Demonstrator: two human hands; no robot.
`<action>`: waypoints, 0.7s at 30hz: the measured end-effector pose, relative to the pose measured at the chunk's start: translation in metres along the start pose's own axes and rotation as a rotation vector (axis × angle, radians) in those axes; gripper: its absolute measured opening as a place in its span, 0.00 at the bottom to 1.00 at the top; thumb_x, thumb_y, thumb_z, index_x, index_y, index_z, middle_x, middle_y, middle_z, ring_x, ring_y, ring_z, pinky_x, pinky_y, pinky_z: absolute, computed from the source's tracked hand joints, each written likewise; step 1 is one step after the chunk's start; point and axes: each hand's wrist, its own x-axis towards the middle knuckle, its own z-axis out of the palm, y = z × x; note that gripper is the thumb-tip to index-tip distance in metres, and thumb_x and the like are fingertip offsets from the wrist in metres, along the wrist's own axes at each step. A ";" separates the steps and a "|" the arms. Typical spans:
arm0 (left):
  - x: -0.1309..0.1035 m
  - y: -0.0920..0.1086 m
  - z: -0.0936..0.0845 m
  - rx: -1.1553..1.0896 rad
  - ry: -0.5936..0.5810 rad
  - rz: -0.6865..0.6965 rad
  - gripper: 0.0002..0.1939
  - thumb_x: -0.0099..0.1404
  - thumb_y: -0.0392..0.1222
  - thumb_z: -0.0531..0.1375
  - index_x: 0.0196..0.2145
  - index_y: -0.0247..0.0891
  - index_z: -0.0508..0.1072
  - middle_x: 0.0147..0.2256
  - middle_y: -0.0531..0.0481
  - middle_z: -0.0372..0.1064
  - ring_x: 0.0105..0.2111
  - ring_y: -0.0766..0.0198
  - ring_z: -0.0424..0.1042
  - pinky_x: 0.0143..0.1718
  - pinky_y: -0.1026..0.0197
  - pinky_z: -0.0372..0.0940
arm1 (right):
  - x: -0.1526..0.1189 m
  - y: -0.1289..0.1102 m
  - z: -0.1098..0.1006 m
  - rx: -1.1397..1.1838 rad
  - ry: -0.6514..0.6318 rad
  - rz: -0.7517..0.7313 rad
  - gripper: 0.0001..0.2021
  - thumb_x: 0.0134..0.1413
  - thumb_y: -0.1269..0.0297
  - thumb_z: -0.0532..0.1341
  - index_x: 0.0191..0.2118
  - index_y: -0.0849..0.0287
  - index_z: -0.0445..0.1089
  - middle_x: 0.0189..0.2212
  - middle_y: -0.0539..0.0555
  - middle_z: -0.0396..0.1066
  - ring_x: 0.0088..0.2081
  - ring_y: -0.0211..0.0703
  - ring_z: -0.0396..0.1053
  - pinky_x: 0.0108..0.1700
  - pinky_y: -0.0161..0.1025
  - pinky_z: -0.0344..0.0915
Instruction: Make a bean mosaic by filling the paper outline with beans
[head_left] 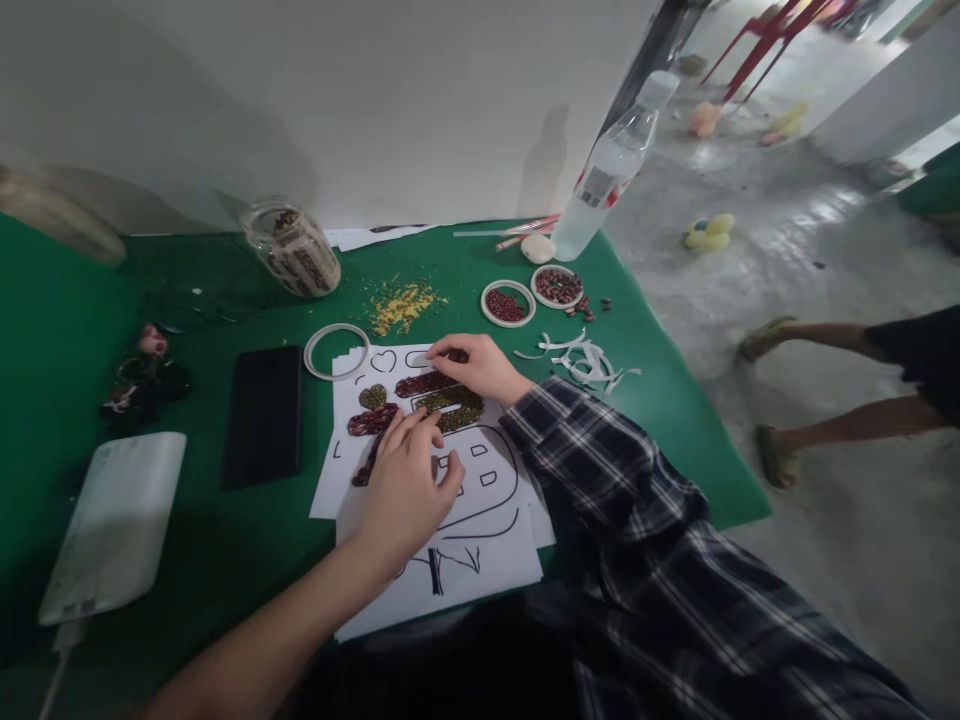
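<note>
Resting mid-frame, my left hand (409,478) spread over the paper (375,605). My right hand (480,367) curled, grip unclear; light touches seemed safest for the beans (371,419).

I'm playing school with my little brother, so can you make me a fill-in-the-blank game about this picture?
1. The tabletop is coloured ____.
2. The bean-free outline right beside the pale ring lying at the papers' edge is shaped like a ____.
3. Reddish beans lie within ____ round pale rims.
4. The plaid sleeve covers the person's ____ forearm.

Missing words: green; heart; two; right.
</note>
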 end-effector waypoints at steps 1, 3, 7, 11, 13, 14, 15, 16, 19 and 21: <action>0.000 0.000 0.000 0.000 -0.001 -0.002 0.03 0.61 0.39 0.54 0.32 0.41 0.60 0.48 0.41 0.68 0.57 0.49 0.59 0.56 0.39 0.57 | 0.000 0.000 0.000 0.004 -0.002 0.003 0.09 0.52 0.65 0.58 0.36 0.62 0.74 0.27 0.51 0.71 0.25 0.33 0.61 0.29 0.32 0.56; 0.000 -0.001 0.001 -0.006 -0.006 -0.002 0.04 0.61 0.39 0.54 0.32 0.41 0.59 0.49 0.41 0.68 0.57 0.50 0.58 0.56 0.39 0.57 | 0.000 0.000 0.000 0.008 -0.004 0.005 0.09 0.53 0.65 0.58 0.36 0.62 0.74 0.27 0.51 0.71 0.25 0.33 0.61 0.29 0.33 0.57; 0.003 -0.004 -0.002 0.013 0.015 0.019 0.04 0.61 0.38 0.53 0.33 0.41 0.59 0.51 0.41 0.66 0.59 0.52 0.56 0.58 0.42 0.55 | 0.000 0.000 0.000 0.005 0.000 -0.010 0.09 0.52 0.65 0.58 0.36 0.62 0.74 0.27 0.50 0.71 0.26 0.33 0.61 0.30 0.32 0.57; 0.006 -0.006 -0.007 0.095 0.090 0.041 0.02 0.60 0.38 0.53 0.32 0.41 0.59 0.51 0.41 0.66 0.58 0.52 0.57 0.59 0.43 0.53 | 0.000 0.001 -0.001 0.021 -0.010 -0.021 0.09 0.52 0.66 0.58 0.37 0.62 0.74 0.28 0.51 0.71 0.26 0.33 0.62 0.30 0.32 0.58; 0.006 -0.006 -0.007 0.138 0.092 0.057 0.02 0.60 0.38 0.53 0.30 0.41 0.60 0.49 0.41 0.68 0.57 0.52 0.59 0.59 0.43 0.53 | 0.001 0.002 -0.001 0.025 -0.013 -0.019 0.09 0.53 0.65 0.58 0.37 0.62 0.74 0.28 0.51 0.71 0.26 0.33 0.62 0.30 0.32 0.58; 0.004 -0.005 -0.006 0.160 0.085 0.073 0.02 0.60 0.38 0.53 0.30 0.40 0.61 0.49 0.41 0.68 0.57 0.52 0.59 0.59 0.44 0.53 | 0.001 0.002 0.000 0.024 -0.011 -0.015 0.09 0.53 0.65 0.58 0.37 0.62 0.74 0.28 0.51 0.71 0.26 0.33 0.62 0.30 0.32 0.58; 0.003 -0.004 -0.005 0.184 0.075 0.095 0.02 0.60 0.39 0.53 0.30 0.39 0.62 0.50 0.40 0.68 0.57 0.51 0.60 0.59 0.45 0.54 | 0.001 0.003 0.000 0.023 -0.009 -0.010 0.10 0.53 0.64 0.58 0.36 0.62 0.74 0.28 0.51 0.71 0.26 0.33 0.62 0.30 0.32 0.58; 0.001 -0.003 -0.004 0.210 0.063 0.119 0.03 0.60 0.39 0.52 0.30 0.38 0.64 0.51 0.39 0.67 0.57 0.51 0.59 0.59 0.45 0.54 | 0.001 0.004 0.000 0.023 -0.006 -0.006 0.10 0.53 0.64 0.58 0.36 0.62 0.74 0.28 0.51 0.71 0.26 0.33 0.62 0.30 0.32 0.58; -0.005 0.000 0.001 0.290 0.020 0.176 0.09 0.61 0.39 0.51 0.35 0.33 0.69 0.52 0.35 0.66 0.58 0.48 0.58 0.58 0.46 0.55 | 0.001 0.004 0.001 0.024 -0.010 -0.002 0.11 0.53 0.62 0.58 0.37 0.63 0.73 0.27 0.51 0.71 0.26 0.33 0.62 0.29 0.32 0.57; -0.007 0.001 0.004 0.335 -0.015 0.193 0.12 0.61 0.38 0.50 0.37 0.30 0.70 0.52 0.34 0.66 0.58 0.48 0.58 0.58 0.47 0.55 | 0.001 0.004 0.001 0.022 -0.015 0.000 0.11 0.53 0.62 0.58 0.37 0.63 0.74 0.26 0.51 0.70 0.25 0.33 0.61 0.29 0.32 0.57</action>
